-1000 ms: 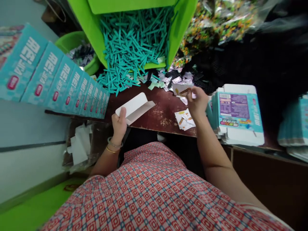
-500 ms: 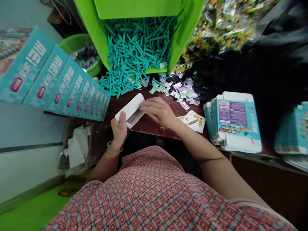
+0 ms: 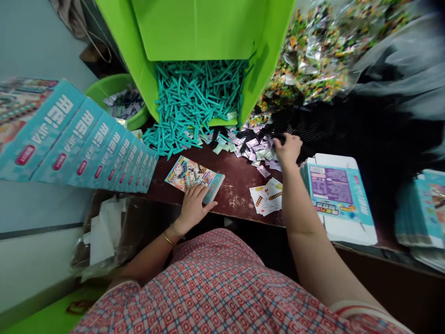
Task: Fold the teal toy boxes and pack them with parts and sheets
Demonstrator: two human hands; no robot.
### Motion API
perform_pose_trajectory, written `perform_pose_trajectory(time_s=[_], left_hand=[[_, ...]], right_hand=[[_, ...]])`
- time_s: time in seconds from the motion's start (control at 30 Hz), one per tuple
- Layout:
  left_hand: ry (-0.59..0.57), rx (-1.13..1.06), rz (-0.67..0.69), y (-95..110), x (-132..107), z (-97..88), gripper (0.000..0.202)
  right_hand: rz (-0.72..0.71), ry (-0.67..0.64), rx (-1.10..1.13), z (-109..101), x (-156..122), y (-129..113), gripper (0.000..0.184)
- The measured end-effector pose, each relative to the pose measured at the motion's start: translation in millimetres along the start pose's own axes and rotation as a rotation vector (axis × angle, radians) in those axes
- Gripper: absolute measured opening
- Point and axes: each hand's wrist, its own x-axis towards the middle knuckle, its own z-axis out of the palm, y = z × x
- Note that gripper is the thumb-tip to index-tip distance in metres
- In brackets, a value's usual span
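A small printed carton (image 3: 189,174) lies flat on the dark red table, its colourful picture side up and a teal side facing right. My left hand (image 3: 193,206) rests on its near edge, fingers laid out over it and thumb apart. At the right end of a heap of small pale sachets (image 3: 255,150), my right hand (image 3: 289,147) reaches down with bent fingers. Dark material shows at those fingertips, beside black mesh pieces (image 3: 247,135); what they pinch is hard to make out. Printed picture cards (image 3: 267,198) lie fanned left of my right forearm.
A green bin (image 3: 266,69) spills teal sticks (image 3: 198,99) onto the table. Teal boxes (image 3: 86,139) stand in a row at left, near a green basin (image 3: 104,88) of sachets. Flattened cartons (image 3: 344,195) are stacked at right. Bags of coloured pieces (image 3: 313,55) lie behind.
The carton, held tilted with its open white end up, now lies flat picture side up under my left hand. My right hand has left it and moved right to the sachets and mesh.
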Motion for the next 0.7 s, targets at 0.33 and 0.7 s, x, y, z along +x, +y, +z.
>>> perform_pose_trajectory(time_s=[0.33, 0.7], left_hand=[[-0.107, -1.003, -0.231, 24.9, 105.7, 14.9, 0.051], [0.419, -1.43, -0.732, -39.8, 144.2, -32.8, 0.033]], right_hand=[[-0.081, -0.038, -0.163, 1.7, -64.7, -77.6, 0.036], [-0.256, -0.826, -0.242, 160.1, -38.0, -203.5, 0.047]])
